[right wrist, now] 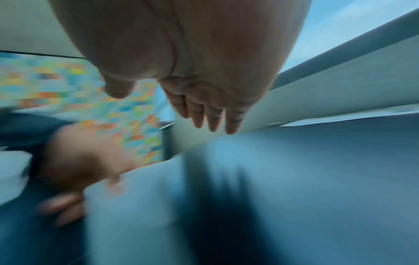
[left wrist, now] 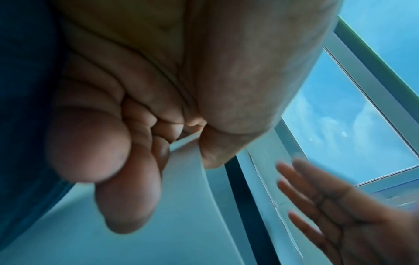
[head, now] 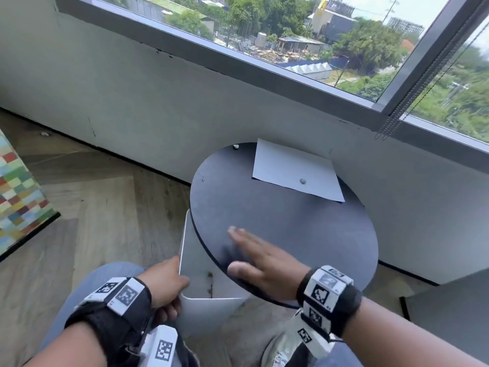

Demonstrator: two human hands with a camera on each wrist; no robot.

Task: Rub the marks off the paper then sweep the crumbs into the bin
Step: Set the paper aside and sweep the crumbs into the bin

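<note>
A white sheet of paper (head: 296, 172) lies at the far side of the round black table (head: 317, 234), with a small grey eraser lump (head: 303, 180) on it. Another small lump (head: 235, 147) sits near the table's far left rim. My left hand (head: 165, 284) grips the rim of a white bin (head: 201, 263) held under the table's near left edge; thumb and curled fingers (left wrist: 127, 197) clamp its wall. My right hand (head: 254, 258) lies flat with straight fingers on the tabletop by that edge, blurred with motion. Crumbs are too small to make out.
A grey wall and window sill run right behind the table. Bead cords of a blind (head: 391, 123) hang at the right. A colourful checkered block (head: 18, 197) stands on the wooden floor to the left. My knees are under the hands.
</note>
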